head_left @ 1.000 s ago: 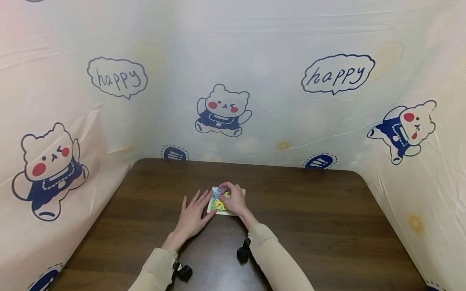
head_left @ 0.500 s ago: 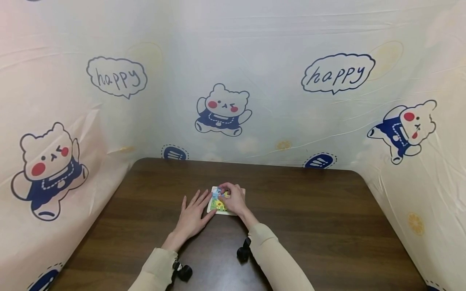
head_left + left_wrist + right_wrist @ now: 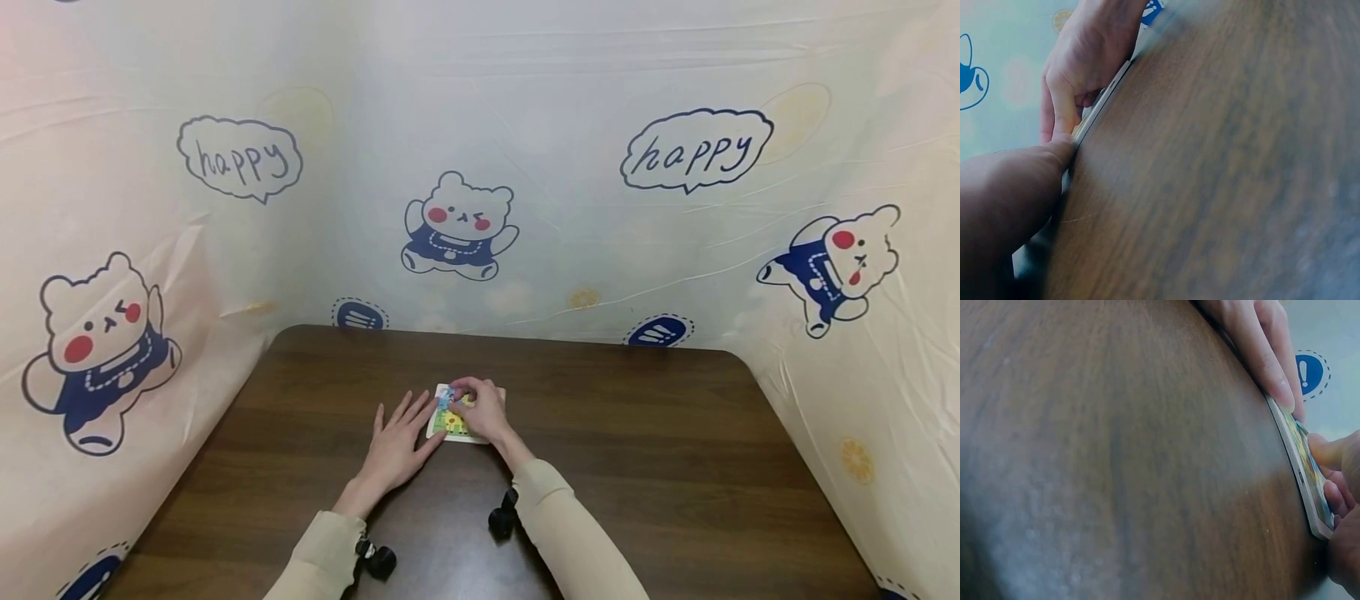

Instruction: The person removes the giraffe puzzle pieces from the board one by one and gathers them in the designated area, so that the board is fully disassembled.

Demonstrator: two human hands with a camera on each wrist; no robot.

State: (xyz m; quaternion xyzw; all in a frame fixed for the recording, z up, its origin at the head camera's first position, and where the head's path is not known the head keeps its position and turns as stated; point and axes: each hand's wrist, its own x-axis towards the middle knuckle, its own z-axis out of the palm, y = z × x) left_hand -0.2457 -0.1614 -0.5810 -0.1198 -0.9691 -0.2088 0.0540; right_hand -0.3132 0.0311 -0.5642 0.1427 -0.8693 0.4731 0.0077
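A small flat jigsaw puzzle [image 3: 455,425] with a white rim and a bright green, yellow and blue picture lies at the middle of the table. My left hand [image 3: 396,452] lies with straight, spread fingers at its left side, fingertips and thumb touching the rim. Over the puzzle's right part, my right hand [image 3: 486,415] has curled fingers; thumb and index finger pinch at what seems a puzzle piece in the upper picture. That hand covers much of the board. In the right wrist view, the board's thick pale edge [image 3: 1297,469] rests on the wood.
The dark brown wooden table [image 3: 660,467] has rounded far corners. A pale curtain [image 3: 570,167] printed with bears and "happy" bubbles surrounds it at the back and sides. Black wrist devices hang below the left cuff [image 3: 381,563] and the right cuff [image 3: 501,523].
Both hands and the board stay in place. At most, the right thumb and fingertips shift very slightly over the blue part of the picture.
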